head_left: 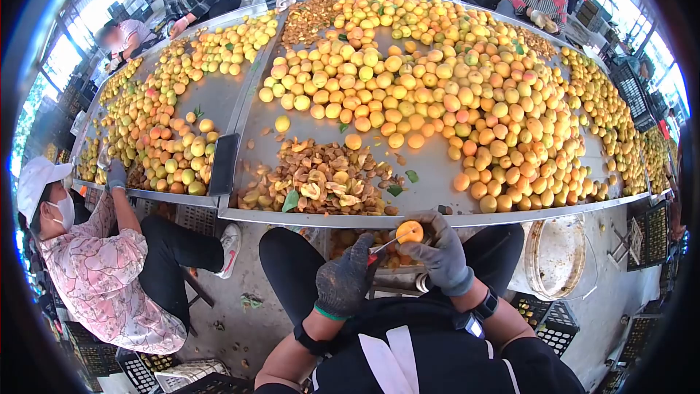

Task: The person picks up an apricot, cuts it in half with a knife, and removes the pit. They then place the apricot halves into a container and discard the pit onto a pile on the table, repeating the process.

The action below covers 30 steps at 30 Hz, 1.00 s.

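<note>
Low over my lap, at the near edge of the sorting table point(328, 220), both gloved hands work close together. My left hand point(344, 277), in a dark grey glove with a green cuff, is closed around a small knife point(386, 245) with a red handle. The blade points up and right, its tip at an apricot point(410, 232). That apricot is held in the fingers of my right hand point(443, 257), which wears a grey glove. Just beyond my hands, a heap of split brownish apricot pieces point(321, 175) lies on the metal tabletop.
Many whole apricots point(437, 95) cover the table. A co-worker in a pink floral shirt point(109, 270) sits at my left, and several people work along the far side. A white bucket point(555, 259) stands by my right knee, with black crates point(547, 317) below.
</note>
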### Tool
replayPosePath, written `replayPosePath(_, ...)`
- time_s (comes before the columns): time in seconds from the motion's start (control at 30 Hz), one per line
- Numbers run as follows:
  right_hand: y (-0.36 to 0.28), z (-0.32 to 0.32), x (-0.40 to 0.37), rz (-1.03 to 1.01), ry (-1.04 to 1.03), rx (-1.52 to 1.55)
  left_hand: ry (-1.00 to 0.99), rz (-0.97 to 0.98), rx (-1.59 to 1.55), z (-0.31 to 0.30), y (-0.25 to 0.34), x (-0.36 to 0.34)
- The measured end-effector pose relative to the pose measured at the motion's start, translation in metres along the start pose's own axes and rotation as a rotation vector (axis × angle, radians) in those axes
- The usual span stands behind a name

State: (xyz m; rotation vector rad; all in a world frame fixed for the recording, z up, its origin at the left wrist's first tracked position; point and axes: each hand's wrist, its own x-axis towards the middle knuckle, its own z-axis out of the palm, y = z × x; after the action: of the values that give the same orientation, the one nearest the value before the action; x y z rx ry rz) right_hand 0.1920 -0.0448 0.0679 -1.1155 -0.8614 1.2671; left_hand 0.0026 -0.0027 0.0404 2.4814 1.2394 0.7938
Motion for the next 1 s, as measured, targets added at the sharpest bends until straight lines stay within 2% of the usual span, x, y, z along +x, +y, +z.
replayPosePath(0.2,-0.004,0.003,-0.001,-0.008,0.021,-0.020,-0.066,0.020,0.041,-0.003,-0.003,-0.002)
replayPosePath(0.3,-0.005,0.004,-0.004,-0.018,0.036,-0.046,-0.006,0.089,0.021,-0.001,-0.009,-0.004)
replayPosePath(0.47,-0.007,0.010,-0.006,-0.025,0.106,-0.101,-0.056,0.051,0.055,0.000,-0.011,0.002)
replayPosePath(0.53,-0.004,0.011,-0.003,-0.086,0.170,-0.321,-0.068,0.029,0.059,0.005,-0.012,0.004)
replayPosePath(0.57,-0.004,0.014,-0.002,-0.087,0.169,-0.322,-0.058,0.020,0.031,0.009,-0.014,0.005)
replayPosePath(0.67,-0.002,0.021,0.003,-0.102,0.225,-0.258,-0.039,0.011,0.007,0.019,-0.019,0.006)
replayPosePath(0.77,0.011,0.016,0.011,0.003,0.242,-0.149,-0.032,0.019,0.024,0.033,-0.025,0.004)
replayPosePath(0.83,0.018,0.011,0.017,0.075,0.202,0.128,-0.032,0.036,0.041,0.044,-0.029,0.001)
replayPosePath(0.93,0.029,0.005,0.020,0.091,0.219,-0.043,0.001,0.048,0.053,0.049,-0.025,-0.004)
replayPosePath(0.97,0.029,0.003,0.020,0.091,0.218,-0.045,-0.053,0.026,0.064,0.047,-0.023,-0.005)
replayPosePath(1.0,0.030,0.001,0.021,0.156,0.188,0.205,-0.109,0.003,0.076,0.044,-0.020,-0.004)
